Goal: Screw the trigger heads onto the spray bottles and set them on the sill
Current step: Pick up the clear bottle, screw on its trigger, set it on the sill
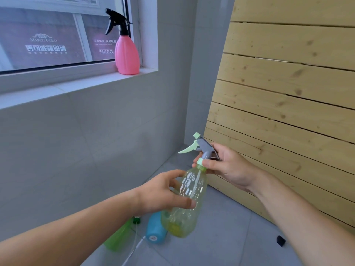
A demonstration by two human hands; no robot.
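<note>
I hold a clear yellow-green spray bottle tilted in front of me. My left hand wraps its body. My right hand pinches the pale green collar of the grey and green trigger head, which sits on the bottle's neck. A pink bottle with a black trigger head stands upright on the white window sill, at its right end. On the floor below lie a blue bottle and a green bottle, partly hidden by my left arm.
A slatted wooden panel leans against the wall on the right. Near it a small black object lies on the grey tiled floor. A thin white tube runs across the floor by the green bottle.
</note>
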